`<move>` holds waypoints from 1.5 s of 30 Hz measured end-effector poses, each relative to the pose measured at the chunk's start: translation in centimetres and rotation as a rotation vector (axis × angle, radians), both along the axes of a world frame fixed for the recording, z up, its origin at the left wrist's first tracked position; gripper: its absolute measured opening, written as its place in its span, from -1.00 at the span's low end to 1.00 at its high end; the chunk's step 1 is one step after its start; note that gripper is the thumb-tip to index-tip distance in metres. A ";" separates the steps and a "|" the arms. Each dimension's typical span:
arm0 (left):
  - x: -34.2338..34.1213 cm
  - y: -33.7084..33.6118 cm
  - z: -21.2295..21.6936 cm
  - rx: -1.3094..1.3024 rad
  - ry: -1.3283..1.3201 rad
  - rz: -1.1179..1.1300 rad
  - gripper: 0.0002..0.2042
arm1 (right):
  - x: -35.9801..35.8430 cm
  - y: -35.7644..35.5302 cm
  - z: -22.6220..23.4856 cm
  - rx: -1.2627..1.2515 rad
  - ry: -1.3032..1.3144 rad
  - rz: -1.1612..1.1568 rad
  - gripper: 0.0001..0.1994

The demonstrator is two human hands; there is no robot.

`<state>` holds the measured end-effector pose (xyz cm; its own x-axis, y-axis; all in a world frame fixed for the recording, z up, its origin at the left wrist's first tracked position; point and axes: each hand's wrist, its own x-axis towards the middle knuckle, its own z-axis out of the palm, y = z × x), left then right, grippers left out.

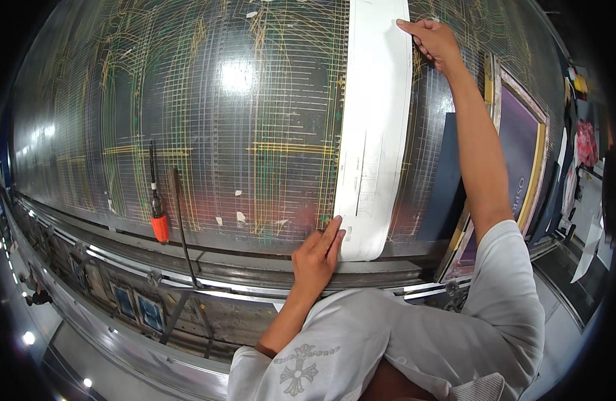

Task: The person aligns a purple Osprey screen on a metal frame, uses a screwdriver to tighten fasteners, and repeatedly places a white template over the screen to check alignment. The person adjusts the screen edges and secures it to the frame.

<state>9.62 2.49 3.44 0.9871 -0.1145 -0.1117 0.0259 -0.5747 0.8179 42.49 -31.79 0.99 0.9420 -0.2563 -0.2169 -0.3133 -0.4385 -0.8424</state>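
A long white panel (378,127) with rounded lower corners and faint printed lines lies lengthwise on the dark table (301,120). Its top end runs out of the picture. At its lower left edge is my left hand (316,257), with the index finger and thumb together at the rim and the other fingers bent. Farther up, my right hand (433,41) pinches the panel's right edge, thumb on top and the remaining fingers curled. Yellow, green and white guide lines cover the table around the panel.
Left of the panel lie an orange-handled tool (159,224) and a thin dark rod (181,220) crossing the table's near edge. On the right are a dark blue sheet (443,177) and a framed printing screen (522,154). Small white scraps (240,217) dot the table. Metal rails (248,291) border it.
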 end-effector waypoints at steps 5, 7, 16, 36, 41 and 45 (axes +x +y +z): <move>-0.1 -0.2 -0.2 0.011 -0.007 0.022 -0.63 | 0.1 -0.5 -0.5 -0.028 -0.009 0.035 -0.60; 0.2 -0.1 0.2 0.023 0.014 0.013 -0.64 | 0.4 -0.4 -0.4 -0.014 -0.032 0.034 -0.61; -0.2 -0.4 0.7 0.087 0.034 0.020 -0.62 | 0.4 0.6 0.3 0.001 0.063 -0.103 -0.65; -1.9 0.0 -0.1 0.088 -0.021 0.053 -0.67 | 0.7 0.3 0.7 0.047 0.094 -0.109 -0.64; -1.8 -0.2 -0.1 0.045 -0.021 0.069 -0.66 | 0.8 0.5 0.8 0.001 0.100 -0.130 -0.64; -1.8 -0.1 -0.1 0.055 -0.019 0.068 -0.66 | 0.7 0.5 0.9 0.025 0.103 -0.118 -0.65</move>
<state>7.86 2.35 3.30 0.9944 -0.0414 -0.0973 0.0512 -0.6165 0.7857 43.15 -31.31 1.94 0.8780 -0.3577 -0.3181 -0.4466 -0.3730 -0.8133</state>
